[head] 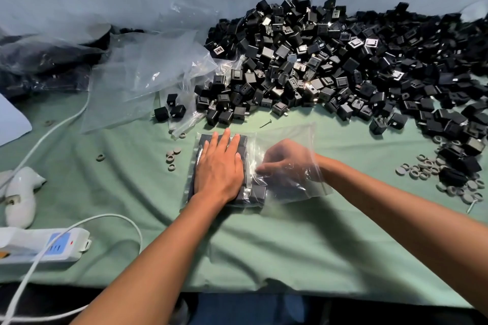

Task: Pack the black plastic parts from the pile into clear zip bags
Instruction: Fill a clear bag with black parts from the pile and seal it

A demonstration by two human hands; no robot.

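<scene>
A clear zip bag point(298, 187) lies on the green cloth in front of me, its left half filled with black plastic parts point(257, 192) packed in rows. My left hand point(219, 166) lies flat on top of the bagged parts, fingers straight, pressing them down. My right hand point(285, 158) is inside the bag's open right end, blurred behind the plastic. Its index finger reaches left to the parts, and I see nothing held in it. The big pile of loose black parts point(330, 60) spreads across the back and right of the table.
Empty clear bags point(148, 74) lie left of the pile, with filled bags point(39, 66) at far left. A white power strip point(42, 245), its cable and a white tool point(18, 200) sit at the left. Grey rings point(422, 166) are scattered at right, and a screw point(265, 123) lies near the bag.
</scene>
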